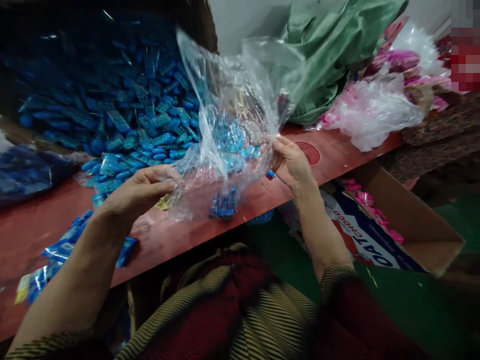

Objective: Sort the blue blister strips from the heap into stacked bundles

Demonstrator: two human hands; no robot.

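A large clear plastic bag is stretched between my two hands above the red table. My left hand pinches its near left edge, fingers pressed together. On the opposite side my right hand grips the bag's right edge between thumb and fingers. Through the film I see blue pieces and something yellowish; whether they lie inside or behind the bag I cannot tell. A small stack of blue packets lies under the bag's lower edge. Left of the bag spreads a big heap of small blue wrapped items.
Blue packets lie on the red table beside my left forearm. A dark bag of blue pieces stands far left. Green cloth and a pink-and-white plastic bag sit behind. An open carton with pink pieces stands below, right.
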